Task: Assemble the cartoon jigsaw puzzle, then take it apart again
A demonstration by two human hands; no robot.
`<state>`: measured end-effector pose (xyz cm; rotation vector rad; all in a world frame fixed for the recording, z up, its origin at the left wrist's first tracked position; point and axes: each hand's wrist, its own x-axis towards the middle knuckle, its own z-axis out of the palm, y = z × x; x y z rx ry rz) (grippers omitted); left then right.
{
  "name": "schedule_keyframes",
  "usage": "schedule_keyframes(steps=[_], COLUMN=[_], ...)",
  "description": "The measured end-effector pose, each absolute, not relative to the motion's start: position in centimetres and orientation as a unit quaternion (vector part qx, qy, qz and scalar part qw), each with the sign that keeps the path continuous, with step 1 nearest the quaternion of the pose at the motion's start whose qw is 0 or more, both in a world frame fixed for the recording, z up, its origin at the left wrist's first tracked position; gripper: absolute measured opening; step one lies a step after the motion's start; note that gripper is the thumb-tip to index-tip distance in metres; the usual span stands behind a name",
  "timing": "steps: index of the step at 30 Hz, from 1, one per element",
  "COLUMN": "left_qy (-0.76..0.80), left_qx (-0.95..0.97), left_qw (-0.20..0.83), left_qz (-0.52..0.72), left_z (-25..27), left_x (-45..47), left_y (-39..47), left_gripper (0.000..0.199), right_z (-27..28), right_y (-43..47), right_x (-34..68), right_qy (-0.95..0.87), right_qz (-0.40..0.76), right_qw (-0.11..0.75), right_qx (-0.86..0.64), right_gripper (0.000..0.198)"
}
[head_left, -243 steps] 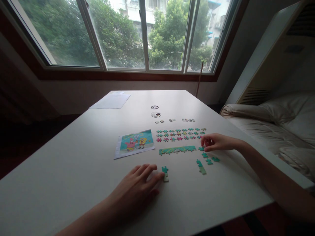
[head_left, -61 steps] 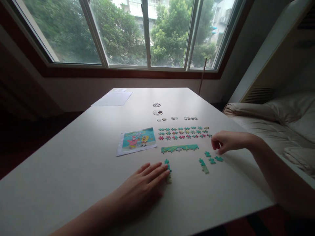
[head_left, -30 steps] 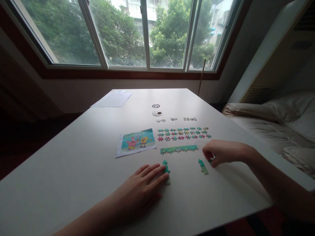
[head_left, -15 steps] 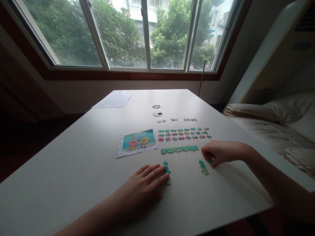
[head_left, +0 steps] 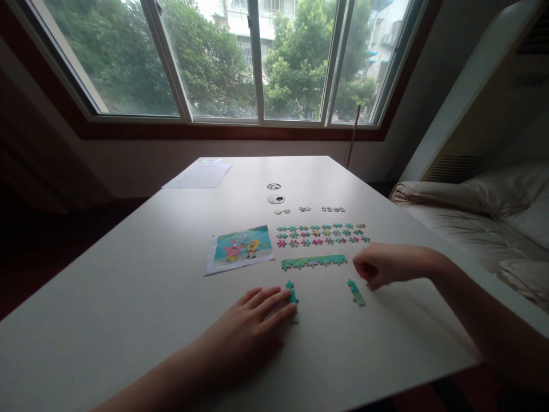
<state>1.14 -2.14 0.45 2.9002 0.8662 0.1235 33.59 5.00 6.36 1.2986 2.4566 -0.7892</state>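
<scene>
My left hand (head_left: 253, 323) lies flat on the white table, fingers stretched out, with its fingertips resting on a short upright strip of joined green puzzle pieces (head_left: 290, 285). To the right, my right hand (head_left: 380, 266) is curled in a pinch just above the tabletop. A puzzle piece was visible in it a moment ago; now the fingers hide nearly all of it. Left of that hand lies a second short strip of green puzzle pieces (head_left: 355, 293). A longer joined green strip (head_left: 314, 262) runs across, beyond and between both hands.
Beyond the long strip, loose puzzle pieces (head_left: 317, 233) lie in three rows. A printed cartoon picture (head_left: 240, 249) is to their left. Smaller groups of pieces (head_left: 333, 209) and two round items (head_left: 275, 199) are farther back. White paper (head_left: 199, 175) lies at the far left; a couch (head_left: 450, 209) stands right.
My right hand has turned slightly, so the green piece seen at its fingertips is now mostly hidden. The left hand stays on its strip. The whole view has shifted very slightly.
</scene>
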Motion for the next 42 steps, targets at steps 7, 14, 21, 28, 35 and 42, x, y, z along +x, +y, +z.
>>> schedule_keyframes(steps=[7, 14, 21, 28, 35, 42], left_qy=[0.258, 0.249, 0.248, 0.253, 0.252, 0.255], left_qx=[0.96, 0.961, 0.961, 0.96, 0.961, 0.963], left_qw=[0.101, 0.118, 0.117, 0.111, 0.109, 0.084], left_qz=[0.03, 0.026, 0.048, 0.037, 0.029, 0.039], left_z=[1.6, 1.9, 1.9, 1.9, 1.8, 1.5], left_x=[1.7, 1.7, 1.7, 1.8, 1.8, 1.3], left_y=[-2.3, -2.3, -2.5, -2.5, -2.5, -2.5], left_gripper=[0.049, 0.051, 0.049, 0.049, 0.049, 0.051], right_z=[4.7, 1.4, 1.8, 1.7, 1.6, 1.8], right_y=[5.0, 3.9, 3.6, 3.4, 3.4, 3.9], right_x=[28.8, 25.0, 24.2, 24.0, 24.0, 25.4], right_qy=[0.83, 0.757, 0.809, 0.824, 0.844, 0.855], right_qz=[-0.356, -0.452, -0.334, -0.292, -0.218, -0.203], right_qw=[-0.117, -0.231, -0.21, -0.199, -0.189, -0.196], right_qx=[0.414, 0.411, 0.435, 0.442, 0.452, 0.434], right_gripper=[0.018, 0.018, 0.012, 0.01, 0.009, 0.01])
